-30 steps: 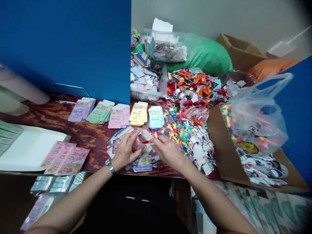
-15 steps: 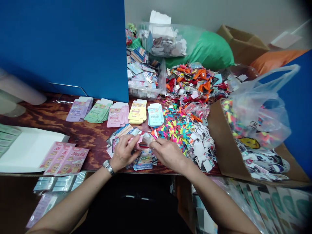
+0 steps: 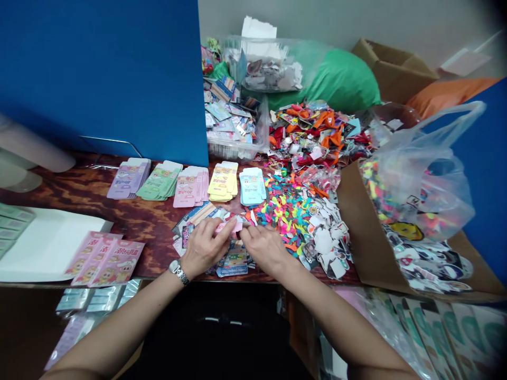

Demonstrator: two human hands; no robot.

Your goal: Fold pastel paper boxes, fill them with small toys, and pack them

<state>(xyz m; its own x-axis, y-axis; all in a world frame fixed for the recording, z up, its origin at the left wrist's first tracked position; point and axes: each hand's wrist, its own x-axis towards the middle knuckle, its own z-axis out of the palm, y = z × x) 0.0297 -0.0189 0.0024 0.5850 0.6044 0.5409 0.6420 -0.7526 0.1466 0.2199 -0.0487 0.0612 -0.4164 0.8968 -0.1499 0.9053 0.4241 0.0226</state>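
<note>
A small pink paper packet [image 3: 226, 226] is in my left hand [image 3: 206, 245], pinched between thumb and fingers, with a watch on that wrist. My right hand [image 3: 263, 248] is closed at the packet's right end, its fingertips curled inward. What those fingertips hold is hidden. Beneath both hands lies a spread of printed cards [image 3: 233, 258]. Behind them stand stacks of flat packets in a row: purple [image 3: 129, 178], green [image 3: 160, 180], pink [image 3: 190, 187], yellow [image 3: 223, 181] and light blue [image 3: 252, 187].
Right of my hands are heaps of bright small balloons [image 3: 287, 216] and white-edged stickers [image 3: 327, 237]. A cardboard box [image 3: 350, 221] holds a clear plastic bag [image 3: 431, 184]. Pink printed packs [image 3: 119, 261] lie at the left front edge. A blue panel [image 3: 103, 79] stands behind.
My right hand has moved left, closer to my left hand. The whitish piece between the hands is now out of sight, and the packet's opening is covered by my fingers.
</note>
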